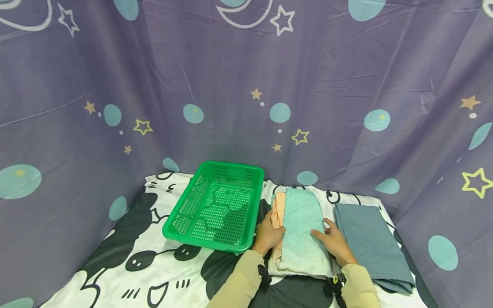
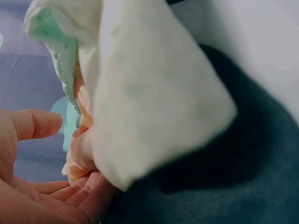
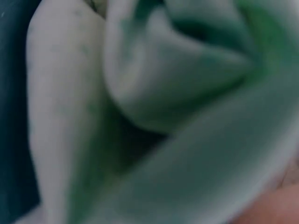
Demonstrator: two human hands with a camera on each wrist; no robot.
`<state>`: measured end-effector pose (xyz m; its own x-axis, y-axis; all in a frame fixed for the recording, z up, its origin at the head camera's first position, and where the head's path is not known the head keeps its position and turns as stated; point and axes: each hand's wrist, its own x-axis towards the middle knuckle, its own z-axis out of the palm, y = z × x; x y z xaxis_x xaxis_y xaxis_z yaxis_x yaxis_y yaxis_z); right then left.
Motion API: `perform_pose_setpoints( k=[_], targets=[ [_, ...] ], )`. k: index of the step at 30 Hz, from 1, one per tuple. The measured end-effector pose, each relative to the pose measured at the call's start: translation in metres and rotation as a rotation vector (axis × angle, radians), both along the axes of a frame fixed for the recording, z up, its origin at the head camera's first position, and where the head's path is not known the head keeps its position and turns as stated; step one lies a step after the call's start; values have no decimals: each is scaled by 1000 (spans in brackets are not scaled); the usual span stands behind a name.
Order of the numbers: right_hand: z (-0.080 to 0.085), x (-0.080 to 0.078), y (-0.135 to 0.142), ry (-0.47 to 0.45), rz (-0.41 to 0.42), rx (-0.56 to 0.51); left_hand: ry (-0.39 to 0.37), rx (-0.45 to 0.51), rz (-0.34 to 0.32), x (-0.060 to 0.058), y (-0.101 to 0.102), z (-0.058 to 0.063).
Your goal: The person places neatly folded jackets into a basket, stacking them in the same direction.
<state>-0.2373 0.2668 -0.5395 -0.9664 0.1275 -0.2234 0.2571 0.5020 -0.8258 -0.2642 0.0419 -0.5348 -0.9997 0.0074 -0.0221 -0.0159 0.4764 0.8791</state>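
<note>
A folded mint-green cloth [image 1: 302,231], whitish toward its near end, lies in front of me, with a peach layer [image 1: 279,209] showing along its left side. My left hand [image 1: 268,233] is at that left edge. In the left wrist view its fingers [image 2: 88,193] touch the underside of the peach cloth, while the thumb stands apart from it. At the right edge is my right hand [image 1: 336,244], its thumb extended over the mint cloth. Blurred cloth folds [image 3: 177,79] fill most of the right wrist view and hide most of that hand.
An open green plastic basket [image 1: 252,214] with perforated walls stands left of the cloth. A folded blue-grey cloth [image 1: 375,244] lies to the right. Beneath everything spreads a black-and-white cartoon-print sheet [image 1: 173,278]. Purple star-patterned curtains [image 1: 231,77] enclose the back and sides.
</note>
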Motion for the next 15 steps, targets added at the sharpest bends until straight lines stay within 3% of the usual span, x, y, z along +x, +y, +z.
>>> perform_pose_setpoints(
  k=[6, 15],
  targets=[
    [-3, -2, -3, -15, 9, -79, -38, 69, -8, 0, 2, -3],
    [-11, -6, -4, -37, 20, -161, 30, 40, 27, 0, 11, -10]
  ],
)
